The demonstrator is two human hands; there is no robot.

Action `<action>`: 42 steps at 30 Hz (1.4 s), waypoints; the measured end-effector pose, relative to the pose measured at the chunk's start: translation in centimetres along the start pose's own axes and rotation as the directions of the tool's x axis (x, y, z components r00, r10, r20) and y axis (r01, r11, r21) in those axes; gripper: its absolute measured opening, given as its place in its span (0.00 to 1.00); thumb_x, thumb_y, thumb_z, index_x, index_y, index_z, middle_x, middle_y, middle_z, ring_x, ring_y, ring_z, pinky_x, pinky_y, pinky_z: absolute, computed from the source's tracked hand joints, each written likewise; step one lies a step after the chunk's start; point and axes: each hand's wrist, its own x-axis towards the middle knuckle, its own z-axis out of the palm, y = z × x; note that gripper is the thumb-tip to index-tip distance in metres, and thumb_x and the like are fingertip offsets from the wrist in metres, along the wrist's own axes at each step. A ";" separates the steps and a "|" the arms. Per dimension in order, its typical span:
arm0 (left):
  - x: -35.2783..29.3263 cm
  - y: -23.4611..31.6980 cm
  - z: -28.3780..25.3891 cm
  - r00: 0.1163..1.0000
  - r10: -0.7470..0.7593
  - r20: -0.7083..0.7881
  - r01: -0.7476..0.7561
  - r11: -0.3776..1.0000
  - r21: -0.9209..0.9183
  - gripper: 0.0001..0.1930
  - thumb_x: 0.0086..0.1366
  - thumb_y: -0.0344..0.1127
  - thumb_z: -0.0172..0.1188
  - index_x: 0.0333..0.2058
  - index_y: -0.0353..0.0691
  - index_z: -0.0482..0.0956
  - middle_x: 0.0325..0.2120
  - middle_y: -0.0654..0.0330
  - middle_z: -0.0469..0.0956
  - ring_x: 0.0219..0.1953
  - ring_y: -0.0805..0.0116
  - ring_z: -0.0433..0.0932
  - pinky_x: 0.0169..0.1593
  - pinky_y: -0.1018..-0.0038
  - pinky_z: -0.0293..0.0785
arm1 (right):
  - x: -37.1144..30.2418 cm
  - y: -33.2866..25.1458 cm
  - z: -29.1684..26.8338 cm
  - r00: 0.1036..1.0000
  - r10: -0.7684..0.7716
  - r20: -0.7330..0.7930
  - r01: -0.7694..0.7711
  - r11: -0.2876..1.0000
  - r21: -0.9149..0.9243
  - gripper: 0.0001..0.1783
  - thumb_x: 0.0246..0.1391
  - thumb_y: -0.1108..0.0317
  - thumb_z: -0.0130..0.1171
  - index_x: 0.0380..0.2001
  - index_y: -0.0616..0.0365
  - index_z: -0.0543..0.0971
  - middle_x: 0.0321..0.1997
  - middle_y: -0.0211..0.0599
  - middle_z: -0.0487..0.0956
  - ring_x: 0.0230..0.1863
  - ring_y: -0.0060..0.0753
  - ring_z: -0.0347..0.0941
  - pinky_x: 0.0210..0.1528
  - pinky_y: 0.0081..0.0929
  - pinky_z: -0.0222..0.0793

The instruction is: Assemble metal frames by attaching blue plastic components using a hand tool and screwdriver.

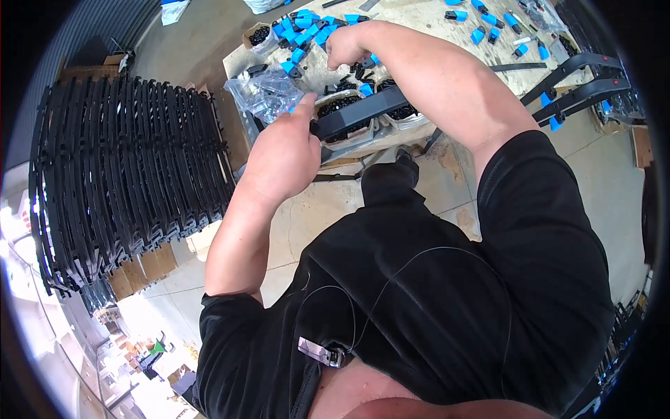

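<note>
My left hand is closed around the near end of a long black bar, with one finger stretched out along a clear plastic bag. The bar slants up to the right and passes under my right forearm. Farther over the table, my right hand has its fingers curled down at the edge of a pile of blue-and-black plastic pieces. Whatever it pinches, if anything, is hidden. Beneath the bar sit two tubs of small black parts, a left tub and a right tub.
A tall stack of black frames stands left of the table. Another tub of small black parts is at the table's far left. More blue pieces lie at the right, near black curved bars jutting past the edge.
</note>
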 end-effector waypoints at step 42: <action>-0.6 -2.9 2.7 0.884 0.297 -0.361 -0.277 0.955 0.108 0.32 0.57 0.45 0.72 0.54 0.30 0.73 0.46 0.44 0.79 0.51 0.44 0.77 0.57 0.57 0.73 | 0.0 0.3 0.1 0.999 0.043 0.027 -0.045 0.994 0.100 0.22 0.57 0.50 0.65 0.48 0.52 0.81 0.28 0.32 0.79 0.24 0.31 0.73 0.27 0.35 0.71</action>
